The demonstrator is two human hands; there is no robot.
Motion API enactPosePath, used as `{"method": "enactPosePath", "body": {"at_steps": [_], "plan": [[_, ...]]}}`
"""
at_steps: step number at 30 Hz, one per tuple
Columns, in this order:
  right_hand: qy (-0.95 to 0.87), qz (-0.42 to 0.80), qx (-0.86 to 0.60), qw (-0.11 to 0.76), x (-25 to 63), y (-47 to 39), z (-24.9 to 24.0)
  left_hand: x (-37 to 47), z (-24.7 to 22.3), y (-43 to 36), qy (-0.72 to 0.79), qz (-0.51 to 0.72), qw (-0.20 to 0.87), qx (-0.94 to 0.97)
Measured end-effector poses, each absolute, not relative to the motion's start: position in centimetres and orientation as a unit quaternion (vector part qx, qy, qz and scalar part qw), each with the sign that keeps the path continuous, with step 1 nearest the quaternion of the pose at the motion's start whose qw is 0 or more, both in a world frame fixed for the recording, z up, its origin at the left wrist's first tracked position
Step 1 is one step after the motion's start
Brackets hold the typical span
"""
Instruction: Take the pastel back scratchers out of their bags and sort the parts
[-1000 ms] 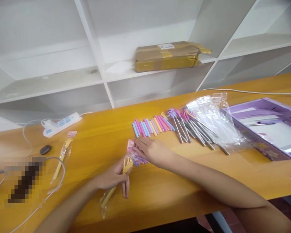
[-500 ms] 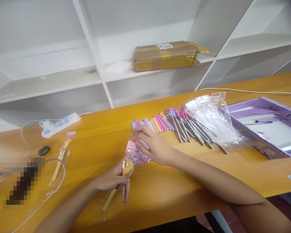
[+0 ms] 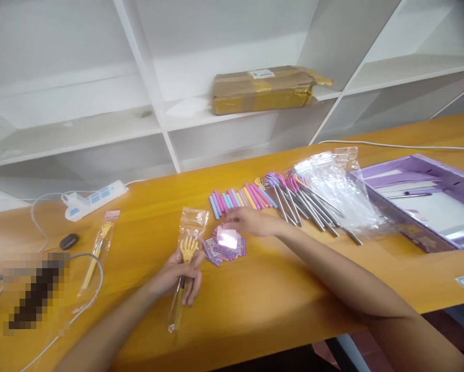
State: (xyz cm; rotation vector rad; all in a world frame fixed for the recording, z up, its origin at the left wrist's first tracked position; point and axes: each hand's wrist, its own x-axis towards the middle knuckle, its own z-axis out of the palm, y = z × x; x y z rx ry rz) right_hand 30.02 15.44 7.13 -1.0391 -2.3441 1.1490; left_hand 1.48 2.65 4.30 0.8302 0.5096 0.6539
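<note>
My left hand [image 3: 183,274] is closed around a yellow back scratcher [image 3: 188,249], which sits inside a clear plastic bag [image 3: 193,219]. The scratcher's claw end points away from me, and the bag's top lies above it. My right hand [image 3: 249,221] reaches over a small pile of purple printed cards [image 3: 218,254]. Its fingers are pinched at the edge of a shiny pinkish card [image 3: 227,238] that catches the light. Behind that hand lies a row of pink, blue and yellow handle tubes [image 3: 237,199].
Several metal back scratchers [image 3: 313,206] lie beside a stack of clear bags [image 3: 332,181]. A purple box [image 3: 413,227] stands at the right. On the left are a bagged yellow scratcher [image 3: 96,258], a black earbud case [image 3: 69,241], a power strip [image 3: 96,200] and cables.
My left hand has shifted slightly left, and the bagged back scratcher is turned more upright. My right hand has drawn back from the bag, uncovering more of the card pile.
</note>
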Motion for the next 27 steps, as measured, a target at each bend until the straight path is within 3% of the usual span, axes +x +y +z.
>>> {"method": "enactPosePath", "body": {"at_steps": [2, 4, 7, 12, 15, 19, 23, 27], "plan": [[-0.834, 0.365, -0.382, 0.158, 29.4, 14.8, 6.8, 1.6, 4.2, 2.6, 0.255, 0.309, 0.829, 0.389], [-0.832, 0.344, -0.377, 0.216, 28.9, 13.9, 7.3, 1.6, 3.7, 2.6, 0.266, 0.29, 0.83, 0.395], [-0.795, 0.443, -0.31, 0.275, 28.4, 12.5, 8.7, 1.7, 2.9, 2.6, 0.287, 0.28, 0.826, 0.396], [-0.71, 0.597, -0.269, 0.259, 27.0, 10.5, 9.2, 2.1, 2.7, 2.4, 0.275, 0.241, 0.835, 0.411], [-0.671, 0.628, -0.289, 0.269, 26.1, 10.1, 8.5, 2.6, 3.1, 2.3, 0.247, 0.202, 0.846, 0.427], [-0.689, 0.522, -0.338, 0.372, 26.6, 10.7, 8.8, 2.9, 3.4, 2.3, 0.232, 0.187, 0.852, 0.432], [-0.737, 0.435, -0.345, 0.387, 28.0, 11.1, 10.3, 2.7, 2.9, 2.5, 0.23, 0.171, 0.85, 0.442], [-0.722, 0.327, -0.35, 0.5, 28.8, 10.6, 11.8, 2.5, 2.6, 2.6, 0.231, 0.146, 0.84, 0.469]]}}
